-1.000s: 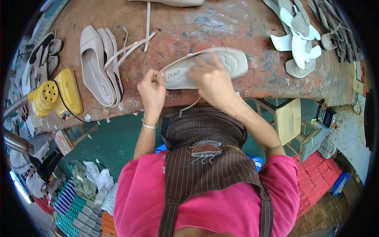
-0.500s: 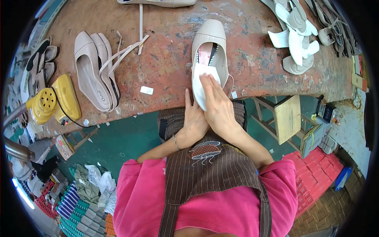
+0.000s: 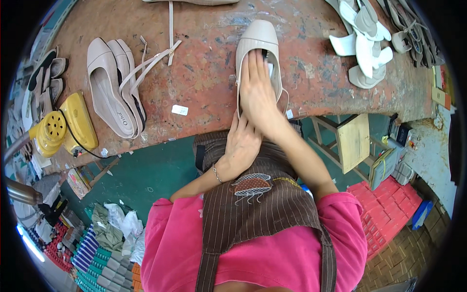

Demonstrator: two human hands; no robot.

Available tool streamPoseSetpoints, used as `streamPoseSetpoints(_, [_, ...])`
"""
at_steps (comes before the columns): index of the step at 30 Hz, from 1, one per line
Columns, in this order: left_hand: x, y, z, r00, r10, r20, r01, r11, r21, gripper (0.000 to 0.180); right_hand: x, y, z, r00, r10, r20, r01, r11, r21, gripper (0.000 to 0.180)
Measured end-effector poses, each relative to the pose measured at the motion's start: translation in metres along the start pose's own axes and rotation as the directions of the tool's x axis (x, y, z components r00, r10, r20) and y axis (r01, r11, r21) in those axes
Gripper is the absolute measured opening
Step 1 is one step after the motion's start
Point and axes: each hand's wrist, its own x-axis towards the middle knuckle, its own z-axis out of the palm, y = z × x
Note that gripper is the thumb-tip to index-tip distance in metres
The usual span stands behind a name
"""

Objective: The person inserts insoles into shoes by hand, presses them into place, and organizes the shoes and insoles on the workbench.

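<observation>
A beige slingback shoe (image 3: 259,33) with a cap toe lies on the worn table in front of me, toe pointing away. My right hand (image 3: 259,95) reaches into it, fingers stretched flat toward the toe. Under and beside those fingers a strip of white insole (image 3: 271,71) shows; most of it is hidden by the hand. At the heel end, my left hand (image 3: 243,144) holds the shoe by its back, with its fingertips partly covered by my right wrist. A thin strap (image 3: 286,99) loops out on the shoe's right side.
Several beige shoes (image 3: 103,54) with straps stand to the left, near a yellow lamp-like device (image 3: 78,121). A small white label (image 3: 179,110) lies on the table (image 3: 204,73). White shoe-shaped pieces (image 3: 363,56) are heaped at the right. A wooden stool (image 3: 354,143) stands below the edge.
My right hand has slid forward into the shoe, carrying the white insole deeper toward the toe. My left hand has come up slightly against the heel.
</observation>
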Motion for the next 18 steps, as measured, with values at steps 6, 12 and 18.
streamPoseSetpoints(6, [0.008,0.003,-0.004,0.995,-0.067,-0.070,0.065,0.997,-0.037,0.050,-0.012,0.008,-0.005,0.983,-0.061,0.171,0.047,0.995,0.086,0.055])
streamPoseSetpoints(12, [0.002,0.003,0.004,1.000,-0.012,0.008,0.012,0.999,0.046,0.041,-0.006,0.002,0.011,0.997,0.023,0.080,-0.023,1.000,0.001,0.056])
streamPoseSetpoints(18, [0.007,0.010,-0.001,0.973,-0.008,-0.232,0.024,0.997,0.068,0.043,0.027,0.014,-0.004,0.915,0.059,0.399,-0.130,0.980,0.153,0.056])
